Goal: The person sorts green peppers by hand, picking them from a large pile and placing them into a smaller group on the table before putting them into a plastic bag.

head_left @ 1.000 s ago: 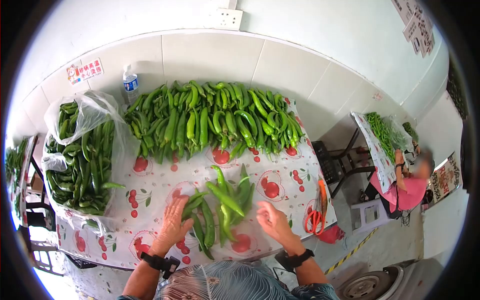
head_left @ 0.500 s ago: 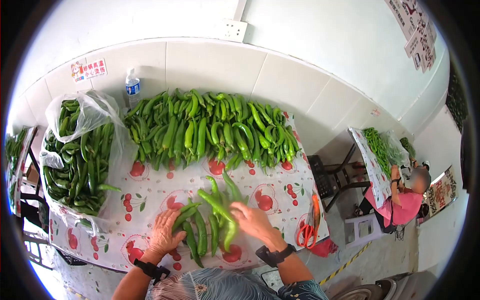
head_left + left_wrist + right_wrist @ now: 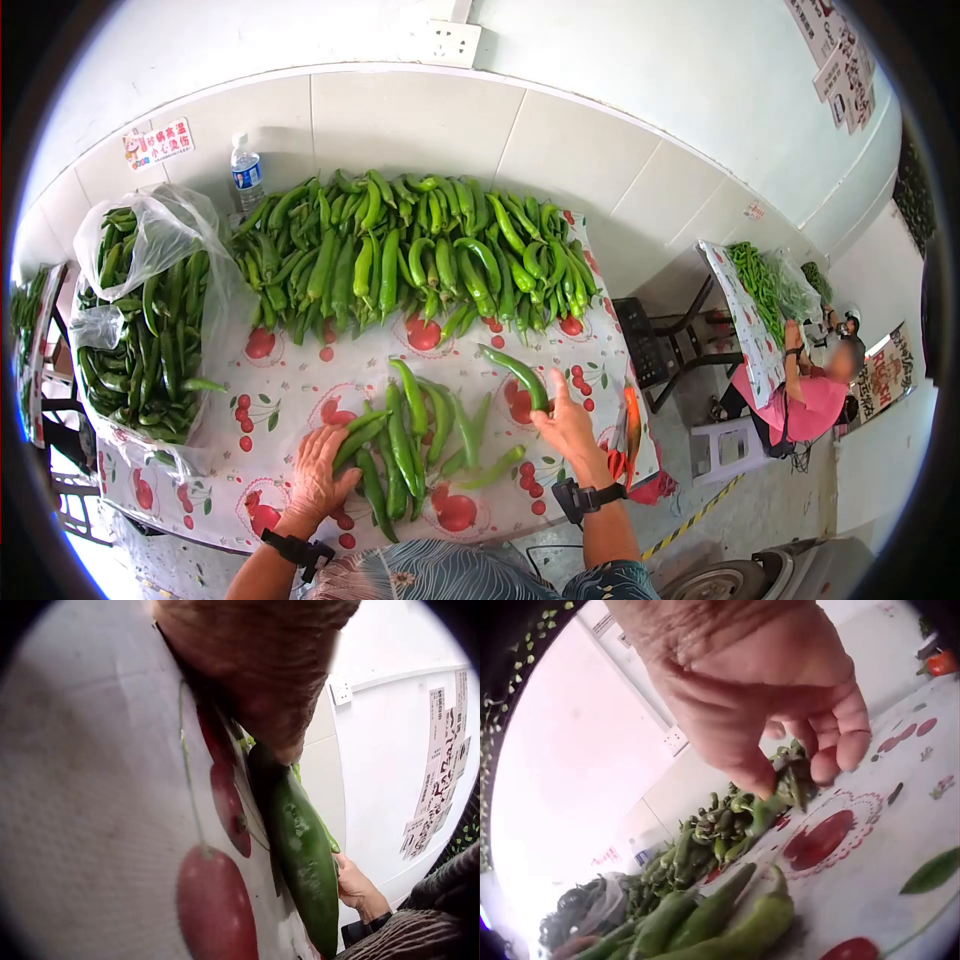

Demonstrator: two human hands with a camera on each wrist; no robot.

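My left hand (image 3: 318, 480) rests on the cloth at the left edge of a small group of green peppers (image 3: 400, 440), its fingers relaxed and touching the nearest one. In the left wrist view a dark green pepper (image 3: 304, 855) lies against that hand. Right of the group, my right hand (image 3: 570, 430) pinches the near end of a single green pepper (image 3: 515, 370), which points away to the upper left. Its thumb and curled fingers are around the pepper's end (image 3: 799, 784) in the right wrist view. A blurred light green pepper (image 3: 495, 468) lies between the hands.
A long heap of peppers (image 3: 390, 260) lines the back of the table (image 3: 290, 385). An open plastic bag of peppers (image 3: 150, 340) stands left, a water bottle (image 3: 246, 175) behind. Red-handled scissors (image 3: 617, 463) lie right. Beyond, a person in pink (image 3: 815, 405) sits by another table.
My right hand has moved right from the small group, now with a pepper in its grip. Peppers at the group's right side have shifted and spread. My left hand has stayed beside the group.
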